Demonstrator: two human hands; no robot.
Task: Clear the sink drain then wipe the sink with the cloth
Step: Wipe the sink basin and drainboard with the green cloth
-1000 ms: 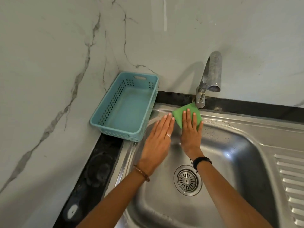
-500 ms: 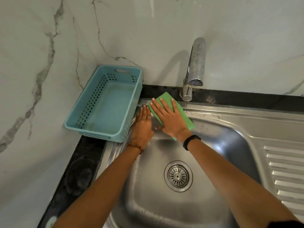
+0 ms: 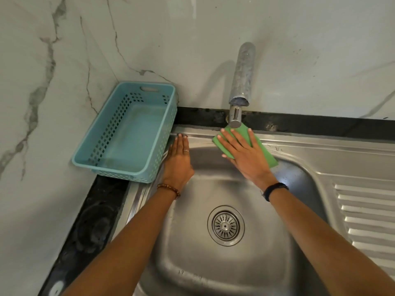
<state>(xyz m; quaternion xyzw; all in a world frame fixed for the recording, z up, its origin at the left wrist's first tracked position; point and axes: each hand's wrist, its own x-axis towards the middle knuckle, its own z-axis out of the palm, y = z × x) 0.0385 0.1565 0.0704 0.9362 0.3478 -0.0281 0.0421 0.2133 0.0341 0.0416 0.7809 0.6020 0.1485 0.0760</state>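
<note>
A steel sink [image 3: 213, 272] fills the lower middle, with a round strainer drain [image 3: 226, 225] at its bottom that shows no debris. My right hand [image 3: 245, 157] lies flat, fingers spread, pressing a green cloth [image 3: 266, 153] onto the sink's back rim just below the tap. My left hand [image 3: 178, 161] rests flat on the sink's back left corner, fingers together, holding nothing.
A light blue perforated plastic basket [image 3: 128, 133] sits on the black counter in the left corner, touching the sink's edge. A steel tap [image 3: 241, 82] rises from the back ledge over the cloth. A ribbed draining board [image 3: 367, 214] lies right. Marble walls stand behind and left.
My right hand slid the green cloth to the right along the back rim, from near the basket to under the tap. My left hand stayed at the back left corner.
</note>
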